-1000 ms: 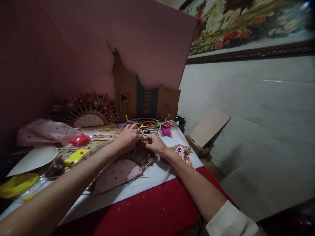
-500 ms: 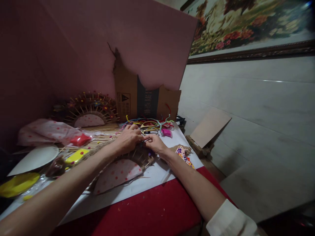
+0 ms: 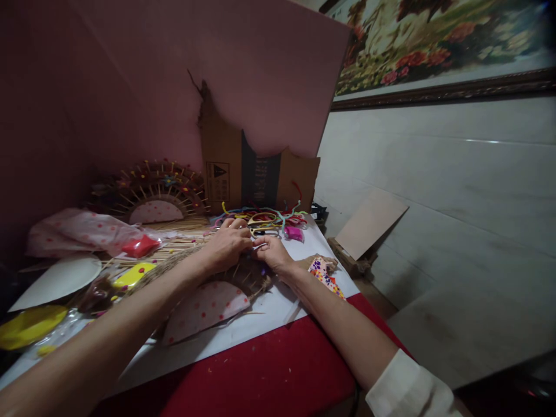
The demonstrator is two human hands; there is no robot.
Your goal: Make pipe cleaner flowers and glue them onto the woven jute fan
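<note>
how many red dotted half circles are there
2: the back half circle is left of the torn cardboard; the front half circle is nearer the camera, below the left hand in the picture. Others may be hidden.

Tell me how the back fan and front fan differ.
The left hand and right hand are at the front fan, while the back fan sits apart from them. The back fan's colourful rim shows; the left forearm hides much of the front fan. Both have a pale half-round centre with red dots.
</note>
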